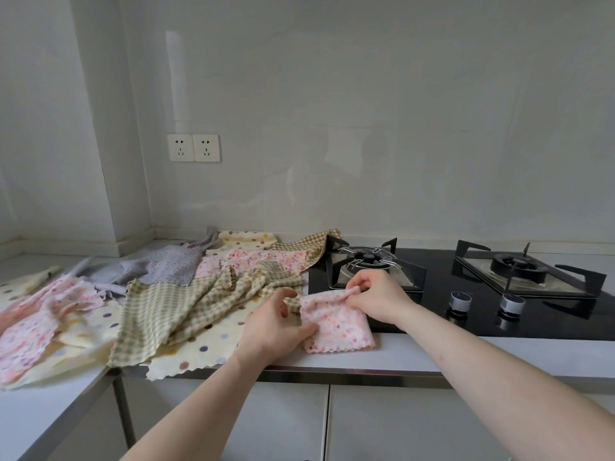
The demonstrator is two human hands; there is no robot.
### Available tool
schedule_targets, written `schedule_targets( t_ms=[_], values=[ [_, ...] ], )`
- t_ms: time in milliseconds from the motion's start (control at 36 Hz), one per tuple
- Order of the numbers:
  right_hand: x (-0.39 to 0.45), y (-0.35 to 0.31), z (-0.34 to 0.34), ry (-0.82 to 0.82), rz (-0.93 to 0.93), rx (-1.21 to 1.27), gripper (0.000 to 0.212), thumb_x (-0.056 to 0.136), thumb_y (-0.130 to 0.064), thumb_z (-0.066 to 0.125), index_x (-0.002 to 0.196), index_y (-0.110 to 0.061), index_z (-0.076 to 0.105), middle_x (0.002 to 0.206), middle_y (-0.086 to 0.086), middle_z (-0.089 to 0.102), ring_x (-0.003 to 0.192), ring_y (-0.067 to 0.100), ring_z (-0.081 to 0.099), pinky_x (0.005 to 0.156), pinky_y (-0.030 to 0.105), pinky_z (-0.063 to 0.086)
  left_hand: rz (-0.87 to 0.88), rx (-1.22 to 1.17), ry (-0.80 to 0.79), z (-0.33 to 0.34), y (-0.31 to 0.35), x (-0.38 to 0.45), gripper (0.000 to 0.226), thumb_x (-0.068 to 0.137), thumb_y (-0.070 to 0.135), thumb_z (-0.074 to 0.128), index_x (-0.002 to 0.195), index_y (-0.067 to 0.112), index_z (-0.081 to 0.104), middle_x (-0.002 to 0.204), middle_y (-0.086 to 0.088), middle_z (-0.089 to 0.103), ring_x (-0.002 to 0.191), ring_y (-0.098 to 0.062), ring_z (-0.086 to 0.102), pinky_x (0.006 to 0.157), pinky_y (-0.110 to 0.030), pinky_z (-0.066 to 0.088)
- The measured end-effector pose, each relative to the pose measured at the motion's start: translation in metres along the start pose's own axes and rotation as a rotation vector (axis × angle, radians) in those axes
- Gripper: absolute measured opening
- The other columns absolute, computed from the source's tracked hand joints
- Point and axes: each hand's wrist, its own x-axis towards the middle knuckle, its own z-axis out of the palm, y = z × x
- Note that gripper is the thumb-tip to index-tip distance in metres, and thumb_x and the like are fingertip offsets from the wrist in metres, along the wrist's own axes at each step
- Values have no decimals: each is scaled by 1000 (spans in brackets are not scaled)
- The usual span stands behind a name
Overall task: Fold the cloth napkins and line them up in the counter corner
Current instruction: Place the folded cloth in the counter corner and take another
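A small pink floral napkin, folded into a rough square, lies at the counter's front edge beside the stove. My left hand pinches its left edge with thumb and fingers. My right hand grips its bunched upper right corner. To the left, unfolded napkins lie in a loose heap: a green checked one, a cream dotted one, a grey one and pink floral ones.
A black gas hob with two burners and two knobs fills the counter to the right. The white counter turns a corner at the left, under the wall with two sockets. Cabinet doors hang below.
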Motion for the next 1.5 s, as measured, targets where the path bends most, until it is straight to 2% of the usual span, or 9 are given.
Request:
schedule_targets(
  t_ms=[139,278,444,639,889,1111,1306,1389,1500],
  values=[
    [-8,3,6,25,-20,91,18,80,-3,72,89,-18,69,88,1,75,70,15,73,56,25,57,38,-92,4,1,-4,-1,58,72,51,79,124,41,57,75,9,66,69,-2,62,66,-32,55],
    [-17,14,14,65,-89,66,16,82,-8,73,87,-23,70,87,-5,74,73,15,71,69,32,59,97,-156,-30,1,-3,-2,49,78,47,76,124,42,60,68,7,66,61,-3,60,54,-19,43],
    [-24,29,16,97,-150,32,21,83,-9,70,85,-30,69,90,-10,72,83,8,69,76,37,62,134,-225,-90,-3,2,-5,4,88,34,71,89,32,74,71,13,72,64,-1,65,54,-23,49],
    [-39,51,21,158,-281,-94,26,81,-5,68,81,-30,65,96,-17,70,90,4,66,79,36,58,103,-275,-159,-1,4,-6,6,77,27,80,80,32,80,75,15,76,73,-5,72,68,-26,57],
    [-43,54,25,191,-291,-92,22,78,-6,67,75,-27,62,100,-19,69,95,-5,64,80,26,56,20,-241,-193,-3,8,-8,4,76,32,76,77,29,79,68,13,73,62,2,62,59,-16,45],
    [-47,54,23,227,-263,-92,20,72,-14,68,64,-23,52,105,-21,68,98,-3,64,84,28,57,15,-222,-180,-4,12,-9,23,83,34,74,66,19,75,52,14,61,51,3,50,53,-16,39],
    [-45,60,26,184,-330,-175,16,75,-19,58,63,-23,49,102,-20,70,98,4,64,83,30,53,-27,-257,-196,-4,10,-7,33,85,36,71,62,12,69,54,7,56,53,-6,46,60,-28,40],
    [-46,57,24,188,-394,-195,38,84,-18,56,56,-39,44,94,-12,72,91,11,66,77,31,53,-9,-211,-183,-4,11,-9,37,85,40,74,57,16,69,52,8,58,50,-4,47,55,-25,40],
    [-48,56,22,206,-309,-151,24,83,-33,53,62,-22,51,79,-12,68,81,9,65,70,38,53,8,-166,-193,-5,14,-12,27,79,46,81,65,24,78,63,13,72,59,0,62,52,-16,44]
  ],
)
